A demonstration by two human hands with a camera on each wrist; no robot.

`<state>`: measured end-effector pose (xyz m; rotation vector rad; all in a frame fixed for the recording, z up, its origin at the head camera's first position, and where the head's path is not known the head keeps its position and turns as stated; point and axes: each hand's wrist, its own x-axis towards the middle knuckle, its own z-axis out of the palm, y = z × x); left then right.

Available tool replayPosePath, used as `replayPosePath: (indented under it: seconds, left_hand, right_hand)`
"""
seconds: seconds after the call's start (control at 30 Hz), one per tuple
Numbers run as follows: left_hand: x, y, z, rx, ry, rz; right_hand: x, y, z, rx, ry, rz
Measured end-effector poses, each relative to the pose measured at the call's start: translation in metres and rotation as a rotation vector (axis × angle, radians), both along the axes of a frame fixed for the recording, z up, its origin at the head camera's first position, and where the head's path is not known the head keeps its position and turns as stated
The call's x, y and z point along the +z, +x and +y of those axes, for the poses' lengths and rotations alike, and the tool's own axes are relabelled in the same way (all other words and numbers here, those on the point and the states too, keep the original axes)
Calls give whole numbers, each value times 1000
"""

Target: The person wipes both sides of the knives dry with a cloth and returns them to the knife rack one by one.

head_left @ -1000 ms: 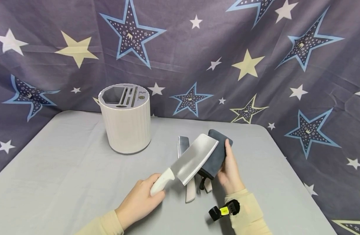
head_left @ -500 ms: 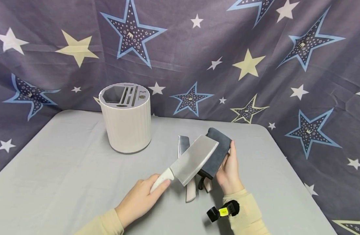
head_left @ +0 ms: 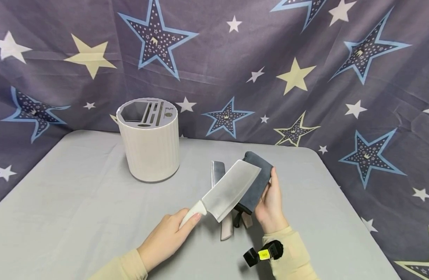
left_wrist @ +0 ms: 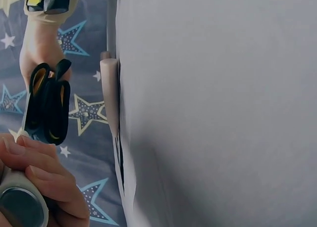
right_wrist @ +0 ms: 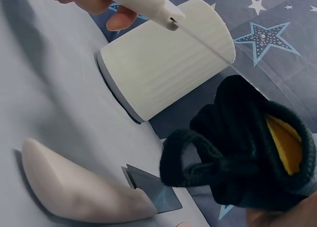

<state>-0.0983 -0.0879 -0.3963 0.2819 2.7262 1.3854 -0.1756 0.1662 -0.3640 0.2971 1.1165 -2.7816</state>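
My left hand grips the white handle of a cleaver, its broad blade raised and pointing up to the right. In the left wrist view the fingers curl round the handle, its round metal butt toward the camera. My right hand holds a folded dark grey cloth behind the blade; I cannot tell whether cloth and blade touch. A black loop hangs from the cloth, and yellow shows inside its fold. Below lies a light-handled knife, partly hidden by the cleaver. Another pale handle shows beside it.
A white ribbed knife block stands upright at the back left of the grey-covered table, its slots and large compartment facing up. Behind the table hangs a dark star-patterned curtain.
My right hand and the cloth have shifted slightly left behind the blade. My left thumb now lies straighter along the cleaver's handle; the cleaver has barely moved.
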Motion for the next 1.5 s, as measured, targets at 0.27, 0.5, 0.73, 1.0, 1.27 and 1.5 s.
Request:
replayPosePath:
  seconds: [0.27,0.5,0.73,1.0,1.27,1.5]
  left_hand:
    - [-1,-1,1,-5,13,15]
    - [-1,-2,3,-1,12,14]
    - [-1,-2,5,12,33,35]
    - [0,-3,7,22,19,33]
    - [0,-4,9,38,38,31]
    - [0,-6,9,29,54,29]
  right_hand:
    - [1,2,-6,1,10,16]
    - [0,3,-11,26,17,41]
    - [0,7,-18,13,10,48]
    - [-3,10,-23,18,58,29]
    - [-9,10,-27,33,127,28]
    - [-54,-14,-14,25,199,31]
